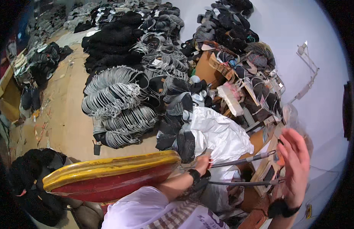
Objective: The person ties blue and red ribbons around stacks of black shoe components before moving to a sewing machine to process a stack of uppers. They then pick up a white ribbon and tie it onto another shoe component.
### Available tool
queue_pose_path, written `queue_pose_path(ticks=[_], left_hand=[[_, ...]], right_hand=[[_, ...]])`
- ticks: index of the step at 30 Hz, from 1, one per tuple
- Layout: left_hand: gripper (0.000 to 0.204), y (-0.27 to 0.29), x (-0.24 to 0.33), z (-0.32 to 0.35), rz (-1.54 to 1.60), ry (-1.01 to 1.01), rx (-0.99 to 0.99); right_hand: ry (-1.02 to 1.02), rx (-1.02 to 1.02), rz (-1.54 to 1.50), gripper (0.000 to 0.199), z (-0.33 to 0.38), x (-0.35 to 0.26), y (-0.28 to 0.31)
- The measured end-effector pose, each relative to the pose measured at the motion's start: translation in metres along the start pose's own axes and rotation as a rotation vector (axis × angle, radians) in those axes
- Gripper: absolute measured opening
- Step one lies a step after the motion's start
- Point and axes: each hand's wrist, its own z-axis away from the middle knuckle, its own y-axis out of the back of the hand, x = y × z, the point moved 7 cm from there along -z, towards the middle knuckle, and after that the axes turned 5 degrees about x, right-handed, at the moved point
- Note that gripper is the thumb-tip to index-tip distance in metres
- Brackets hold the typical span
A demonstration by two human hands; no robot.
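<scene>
My left hand (203, 164) is closed around the near end of two dark grey cords (238, 160) that stretch off to the right and finish in hooked or looped tips. Beside those tips my right hand (295, 162) is raised, its fingers extended and slightly blurred; it seems to hold nothing. Something small and dark shows at its thumb or a finger. A crumpled white plastic sack (219, 131) lies just beyond my left hand. What the cords hang from is hidden behind my left forearm.
A red board with a yellow rim (112, 171) stands at my left. Bundles of grey-and-white cords (112, 95) and black knitted stacks (112, 38) lie on the brown tabletop (62, 95). A heap of wooden pieces (222, 68) and dark textiles rises at right; a metal arm (308, 74) is on the wall.
</scene>
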Motion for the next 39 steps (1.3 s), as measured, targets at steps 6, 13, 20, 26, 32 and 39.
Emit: queue_pose_path(ticks=[6,13,20,26,32,39], left_hand=[[0.015,-0.02,-0.038,0.027,-0.342,0.091,-0.23],[0.024,-0.069,-0.059,0.124,-1.163,-0.055,-0.941],[0.026,-0.111,-0.095,0.204,-1.742,-0.129,-1.373],[0.024,-0.171,-0.138,0.262,-1.825,0.14,-1.515],[0.022,-0.218,-0.187,0.299,-1.852,0.163,-1.596],[0.018,-0.234,-0.248,0.351,-1.901,0.404,-1.795]], right_hand=[[-0.04,0.365,-0.086,0.061,0.118,0.017,0.112],[0.113,0.623,-0.356,0.05,0.193,0.034,0.18],[0.146,0.876,-0.5,0.041,0.247,0.083,0.251],[-0.053,1.142,-0.652,0.031,0.31,0.149,0.3],[-0.149,1.468,-0.768,0.022,0.394,0.169,0.287],[-0.215,1.909,-0.854,0.018,0.504,0.114,0.233]])
